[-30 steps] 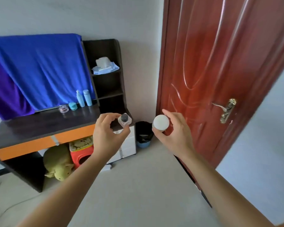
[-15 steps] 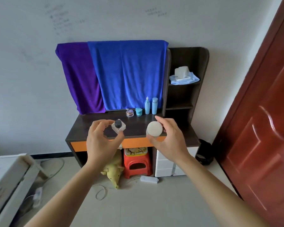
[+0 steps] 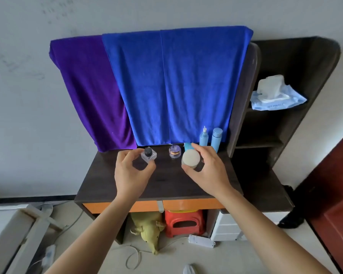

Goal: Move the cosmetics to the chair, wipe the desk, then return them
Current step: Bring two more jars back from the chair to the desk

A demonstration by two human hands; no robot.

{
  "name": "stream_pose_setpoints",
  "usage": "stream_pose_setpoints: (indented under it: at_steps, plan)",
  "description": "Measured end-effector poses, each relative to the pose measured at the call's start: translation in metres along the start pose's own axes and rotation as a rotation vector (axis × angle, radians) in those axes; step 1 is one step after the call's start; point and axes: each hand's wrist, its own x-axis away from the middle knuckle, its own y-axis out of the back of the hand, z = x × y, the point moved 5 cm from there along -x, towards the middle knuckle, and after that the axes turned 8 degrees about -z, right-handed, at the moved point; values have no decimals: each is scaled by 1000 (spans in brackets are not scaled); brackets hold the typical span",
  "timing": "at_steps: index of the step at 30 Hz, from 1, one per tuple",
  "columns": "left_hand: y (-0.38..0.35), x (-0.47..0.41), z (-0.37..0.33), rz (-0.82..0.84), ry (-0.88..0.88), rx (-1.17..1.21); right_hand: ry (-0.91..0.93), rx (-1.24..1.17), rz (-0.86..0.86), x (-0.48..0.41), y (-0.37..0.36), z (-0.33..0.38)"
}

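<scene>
My left hand (image 3: 132,173) pinches a small clear square bottle with a black cap (image 3: 148,154) over the dark desk top (image 3: 166,184). A round jar with a white lid (image 3: 191,158) is gripped in my right hand (image 3: 207,171), to the right of the bottle and also above the desk. At the back of the desk stand a small purple-lidded jar (image 3: 174,151), a teal jar (image 3: 187,146) partly hidden behind my right fingers, and two light blue bottles (image 3: 210,137).
Blue (image 3: 176,86) and purple (image 3: 87,89) towels hang behind the desk. A dark shelf unit (image 3: 297,123) on the right holds a pack of wipes (image 3: 275,94). Under the desk sit a red stool (image 3: 183,222), a yellow plush toy (image 3: 149,228) and white drawers (image 3: 226,226). The red door (image 3: 337,194) is at right.
The view has swung left from the door to face the desk and come closer. Both hands, still holding the bottle and the jar, are now over the desk top.
</scene>
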Motion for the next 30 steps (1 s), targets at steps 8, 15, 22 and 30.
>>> stream_pose_setpoints:
  at_steps: [8,15,22,30]
  plan:
    - [-77,-132,67,51,50,-85,-87,73,184,-131,-128,-49]
    - [-139,-178,178,219,182,-176,-216,180,302,-154,-235,-97]
    - [-197,-184,278,397,283,-282,-338,267,353,-140,-322,-148]
    - [-240,-171,344,494,318,-369,-436,318,415,-114,-373,-189]
